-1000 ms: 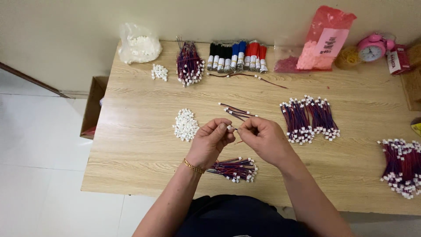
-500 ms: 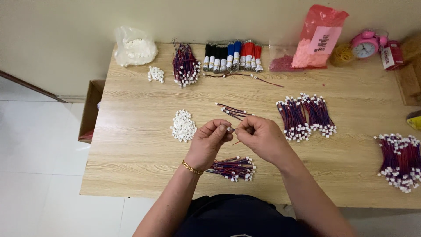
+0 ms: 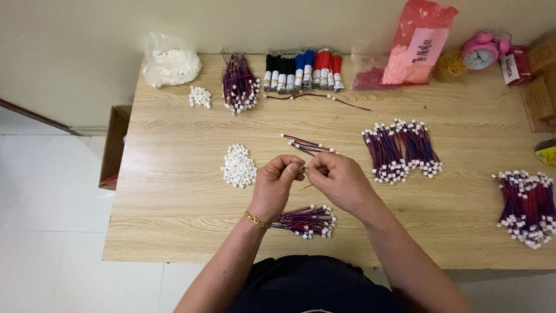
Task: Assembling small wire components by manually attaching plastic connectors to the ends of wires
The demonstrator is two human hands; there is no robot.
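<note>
Red-and-blue wire bundle (image 3: 305,221) lies nearest, at 6 o'clock on the worktop (image 3: 174,197). Above it, left hand (image 3: 278,184) and right hand (image 3: 339,181) meet, both pinched shut on one thin wire (image 3: 306,168); whether a connector is held cannot be told. White connector pile (image 3: 238,166) sits at 9 o'clock, loose wires (image 3: 307,145) at 12. Judged step: fitting a wire end, which calls for fine alignment.

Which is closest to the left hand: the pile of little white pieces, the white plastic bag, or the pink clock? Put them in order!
From the left hand:
1. Pile of white pieces, just to its left on the table.
2. White plastic bag, at the far left corner.
3. Pink clock, at the far right edge.
</note>
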